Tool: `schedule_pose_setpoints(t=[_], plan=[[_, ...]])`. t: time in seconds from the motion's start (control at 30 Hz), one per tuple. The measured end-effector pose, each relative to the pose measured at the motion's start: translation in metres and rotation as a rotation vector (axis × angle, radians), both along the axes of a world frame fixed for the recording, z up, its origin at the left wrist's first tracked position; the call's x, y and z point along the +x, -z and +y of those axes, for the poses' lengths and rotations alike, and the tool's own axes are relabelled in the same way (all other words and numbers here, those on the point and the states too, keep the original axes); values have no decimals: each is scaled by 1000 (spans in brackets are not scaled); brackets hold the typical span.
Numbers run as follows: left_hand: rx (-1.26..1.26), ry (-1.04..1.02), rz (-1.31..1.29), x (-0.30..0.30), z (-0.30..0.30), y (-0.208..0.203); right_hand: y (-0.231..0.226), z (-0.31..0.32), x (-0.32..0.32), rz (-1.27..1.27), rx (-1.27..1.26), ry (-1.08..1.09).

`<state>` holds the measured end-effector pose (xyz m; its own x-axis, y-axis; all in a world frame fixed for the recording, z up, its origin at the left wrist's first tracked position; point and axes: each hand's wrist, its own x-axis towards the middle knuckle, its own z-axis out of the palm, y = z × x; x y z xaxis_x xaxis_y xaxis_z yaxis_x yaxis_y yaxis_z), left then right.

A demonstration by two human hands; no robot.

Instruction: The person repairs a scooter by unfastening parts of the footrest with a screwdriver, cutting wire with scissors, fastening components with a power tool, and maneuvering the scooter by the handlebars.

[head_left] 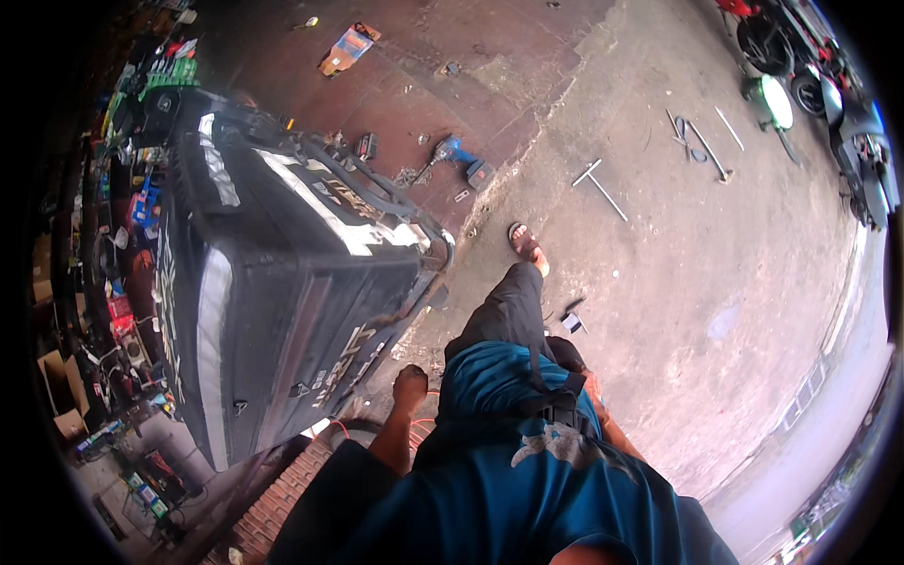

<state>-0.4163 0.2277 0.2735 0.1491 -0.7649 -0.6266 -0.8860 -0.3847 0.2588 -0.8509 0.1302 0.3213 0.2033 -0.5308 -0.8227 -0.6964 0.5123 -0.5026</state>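
Note:
My left hand (410, 388) hangs low beside the large black box (311, 282), which has grey strips and white patches. It looks compact, but its fingers are too foreshortened to make out. My right hand (591, 384) is at my right side by the waist and thigh, mostly hidden by the shirt and my leg; its fingers do not show. A dark metal tube frame (435, 247) runs along the box's edge. On the floor right of my legs lies a small black and silver part (572, 320). One sandalled foot (527, 247) is stepped forward.
A blue cordless power tool (454, 154) lies on the reddish floor ahead. T-shaped wrench (600, 188) and other long tools (702, 146) lie to its right. Motorcycles (857, 141) and a pale green round-topped object (774, 102) stand far right. Crowded shelves (118, 254) line the left.

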Motion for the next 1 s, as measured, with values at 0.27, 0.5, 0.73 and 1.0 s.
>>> schedule_pose_setpoints(t=[0.27,0.5,0.73,1.0], plan=[[-222,-234,142,-166,-296,-128,-15,-149,-14,31,-31,-199],[-389,186,512,-293,-506,-207,-26,-269,-38,20,-67,-489],[-1139,859,219,-391,-818,-296,-29,-421,-102,58,-158,-694],[-1070,306,8,-201,-913,-368,-29,-558,-119,24,-160,-872]])
